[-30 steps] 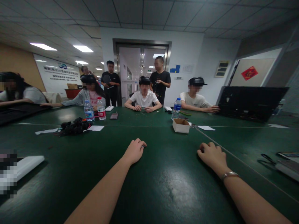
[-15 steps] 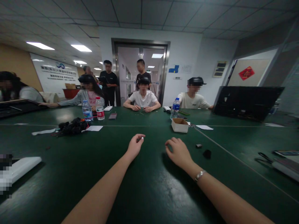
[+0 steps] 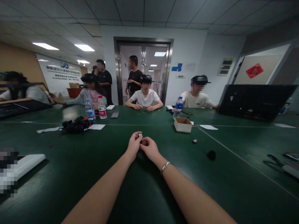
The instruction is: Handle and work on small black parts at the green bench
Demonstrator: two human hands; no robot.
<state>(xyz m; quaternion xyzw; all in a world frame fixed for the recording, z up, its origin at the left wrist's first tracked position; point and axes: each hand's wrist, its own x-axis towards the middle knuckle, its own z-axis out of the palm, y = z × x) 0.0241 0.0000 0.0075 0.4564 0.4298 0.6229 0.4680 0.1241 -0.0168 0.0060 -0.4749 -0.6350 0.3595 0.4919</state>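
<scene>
My left hand [image 3: 134, 145] is closed, pinching a small shiny silver piece [image 3: 140, 135] between thumb and fingertips; the piece is too small to name. Right beside it, my right hand [image 3: 150, 150] has its fingers curled in, with the fingertips against or very near the left hand. Whatever my right fingers hold, if anything, is hidden. Both hands are above the green table [image 3: 93, 174]. To their right lie a small silver and dark object [image 3: 194, 141] and a black lump [image 3: 211, 155].
An open cardboard box [image 3: 182, 126] stands beyond my hands, by a water bottle [image 3: 178, 107]. Farther left are two bottles, a black tangled bundle [image 3: 76, 125] and papers. A large black monitor [image 3: 257, 102] stands at right. Several people sit or stand across the table.
My right hand has moved left to meet my left hand, its fingers closing in. The small silver and dark object has shifted slightly left and turned. The camera view has swung slightly left.
</scene>
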